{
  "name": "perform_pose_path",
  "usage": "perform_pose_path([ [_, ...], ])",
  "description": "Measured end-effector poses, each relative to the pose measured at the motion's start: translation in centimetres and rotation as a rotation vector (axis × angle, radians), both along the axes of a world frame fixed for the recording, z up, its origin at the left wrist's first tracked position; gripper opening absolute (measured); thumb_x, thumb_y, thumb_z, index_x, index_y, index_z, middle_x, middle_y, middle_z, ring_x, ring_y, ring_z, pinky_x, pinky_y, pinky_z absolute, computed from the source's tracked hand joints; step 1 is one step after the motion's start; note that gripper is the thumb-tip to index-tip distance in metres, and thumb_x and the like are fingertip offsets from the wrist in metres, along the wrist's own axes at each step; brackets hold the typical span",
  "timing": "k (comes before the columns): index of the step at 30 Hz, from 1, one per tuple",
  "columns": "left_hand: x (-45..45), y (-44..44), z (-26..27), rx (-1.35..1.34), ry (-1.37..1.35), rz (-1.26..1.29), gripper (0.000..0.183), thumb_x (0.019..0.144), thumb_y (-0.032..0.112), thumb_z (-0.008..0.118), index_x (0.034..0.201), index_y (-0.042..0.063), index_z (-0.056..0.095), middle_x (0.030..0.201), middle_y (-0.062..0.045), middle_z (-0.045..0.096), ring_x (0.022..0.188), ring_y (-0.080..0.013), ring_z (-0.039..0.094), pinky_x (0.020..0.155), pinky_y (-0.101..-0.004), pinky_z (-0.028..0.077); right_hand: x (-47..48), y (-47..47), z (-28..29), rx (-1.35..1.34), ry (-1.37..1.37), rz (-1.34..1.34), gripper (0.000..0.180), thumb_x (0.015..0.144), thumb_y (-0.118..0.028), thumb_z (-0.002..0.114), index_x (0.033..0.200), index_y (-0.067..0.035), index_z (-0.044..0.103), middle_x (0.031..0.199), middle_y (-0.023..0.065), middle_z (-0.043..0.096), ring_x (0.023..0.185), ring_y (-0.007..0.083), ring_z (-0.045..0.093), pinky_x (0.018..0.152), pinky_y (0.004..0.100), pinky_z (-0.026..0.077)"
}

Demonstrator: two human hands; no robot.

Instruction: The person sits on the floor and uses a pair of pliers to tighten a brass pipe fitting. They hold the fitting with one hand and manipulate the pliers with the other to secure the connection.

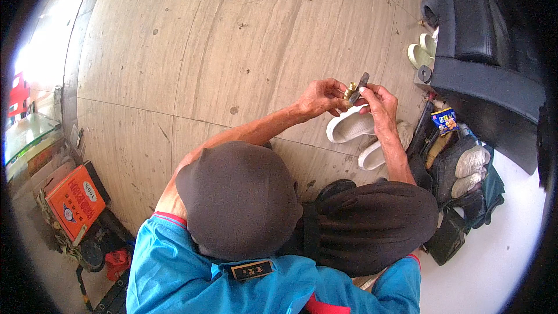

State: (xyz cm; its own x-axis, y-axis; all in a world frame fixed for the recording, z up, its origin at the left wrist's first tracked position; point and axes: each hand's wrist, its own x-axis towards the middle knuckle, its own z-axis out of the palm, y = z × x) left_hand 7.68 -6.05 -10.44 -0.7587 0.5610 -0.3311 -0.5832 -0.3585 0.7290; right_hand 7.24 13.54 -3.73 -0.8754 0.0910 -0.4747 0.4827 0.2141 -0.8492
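Note:
Both hands are held close together over the floor, ahead of the knees in dark trousers. My left hand (324,97) has its fingertips on a small brass-coloured cylindrical metal part (350,90). Between the thumb and fingers of my right hand (380,105) is a narrow, flat dark piece (362,83), pointing up and away, close against the brass part. Whether the two pieces touch is unclear. Below the hands, a pair of white clogs (344,127) rests on the tiled floor, partly hidden by my right forearm.
At right stands a black padded seat (484,74), with pale green clogs (419,56) beside it. Below the seat lie white shoes (468,172), other dark footwear and a blue snack packet (444,121). An orange box (76,200) and a glass-topped case (32,135) are at left.

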Motion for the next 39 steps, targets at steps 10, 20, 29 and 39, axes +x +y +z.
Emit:
perform_pose_path([
  [10,0.0,-0.6,0.5,-0.090,0.011,-0.058,0.037,0.088,0.013,0.073,0.120,-0.004,0.062,0.104,-0.011,0.070,0.086,-0.0184,0.069,0.069,-0.0310,0.060,-0.1,0.1,-0.4,-0.004,-0.056,-0.016,0.036,0.086,-0.020,0.074,0.108,0.007,0.064,0.090,0.0132,0.071,0.069,0.0164,0.069,0.053,0.0238,0.053],
  [20,0.1,-0.3,-0.4,-0.143,-0.043,-0.083,0.034,0.091,0.013,0.070,0.119,-0.001,0.059,0.107,-0.013,0.067,0.090,-0.0216,0.070,0.073,-0.0337,0.060,0.0,0.1,-0.1,-0.053,-0.061,-0.017,0.043,0.086,-0.022,0.074,0.111,0.011,0.061,0.091,0.0161,0.071,0.067,0.0179,0.069,0.051,0.0247,0.053],
  [29,0.6,0.1,0.4,-0.159,-0.097,-0.105,0.034,0.092,0.016,0.068,0.118,-0.002,0.056,0.105,-0.013,0.067,0.088,-0.0208,0.070,0.073,-0.0324,0.059,0.4,0.3,0.4,-0.037,-0.062,0.037,0.043,0.086,-0.020,0.072,0.111,0.013,0.060,0.088,0.0159,0.070,0.067,0.0181,0.069,0.050,0.0254,0.052],
  [39,0.4,-0.4,-0.9,-0.266,-0.170,-0.080,0.042,0.093,0.028,0.068,0.120,-0.001,0.055,0.111,-0.015,0.066,0.088,-0.0225,0.068,0.074,-0.0350,0.057,1.1,6.6,1.3,-0.103,-0.014,-0.241,0.031,0.086,-0.020,0.072,0.102,0.006,0.067,0.083,0.0119,0.071,0.063,0.0168,0.068,0.048,0.0252,0.052],
])
